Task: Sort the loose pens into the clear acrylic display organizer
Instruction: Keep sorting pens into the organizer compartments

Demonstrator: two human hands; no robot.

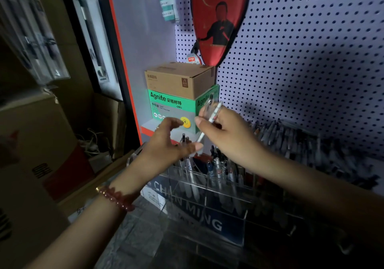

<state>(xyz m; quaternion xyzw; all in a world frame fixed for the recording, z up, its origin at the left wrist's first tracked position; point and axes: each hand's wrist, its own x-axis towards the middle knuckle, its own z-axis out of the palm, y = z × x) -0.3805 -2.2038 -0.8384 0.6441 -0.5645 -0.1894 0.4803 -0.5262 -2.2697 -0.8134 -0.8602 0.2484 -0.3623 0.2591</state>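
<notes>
The clear acrylic organizer (207,204) stands low in the middle, its tiered compartments holding several upright pens (218,169). My right hand (226,137) hovers above its back rows and grips a small bunch of pale pens (212,115), tips pointing down and left. To the left, my left hand (170,144) is held over the organizer's left end with thumb and fingers spread and nothing in it. A red bead bracelet sits on that wrist.
A green box (172,106) with a brown carton (180,79) on top sits on a shelf behind the hands. A pegboard wall (301,61) carries a red paddle case (218,19). More pens (311,144) fill a dark rack at right. Cardboard boxes (41,133) stack at left.
</notes>
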